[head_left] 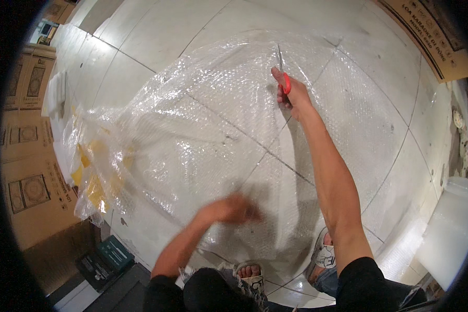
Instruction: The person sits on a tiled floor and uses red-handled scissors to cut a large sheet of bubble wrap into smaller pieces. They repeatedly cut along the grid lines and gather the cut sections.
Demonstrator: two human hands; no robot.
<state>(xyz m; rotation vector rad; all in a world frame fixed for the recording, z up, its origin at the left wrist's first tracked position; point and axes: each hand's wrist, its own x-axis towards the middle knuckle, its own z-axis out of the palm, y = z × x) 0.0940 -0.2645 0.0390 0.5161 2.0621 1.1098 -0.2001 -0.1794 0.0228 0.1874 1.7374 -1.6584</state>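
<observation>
A wide sheet of clear bubble wrap [208,140] lies spread over the tiled floor, bunched up at its left end, where yellow patches show through. My right hand [292,96] reaches out over the sheet's far part, closed round the red handles of a pair of scissors [286,82]. Their metal blades point away from me, over the wrap close to its far edge. Nearer to me, my left hand [234,209] hovers over or touches the near part of the wrap. Motion smears its fingers, so whether they grip the sheet is unclear.
Printed cardboard boxes [28,192] are stacked along the left side, and another carton [426,36] stands at the far right. Dark green and black boxes [109,257] sit at the lower left. A white roll [450,229] stands on the right. My sandalled feet [252,273] are close to the sheet's near edge.
</observation>
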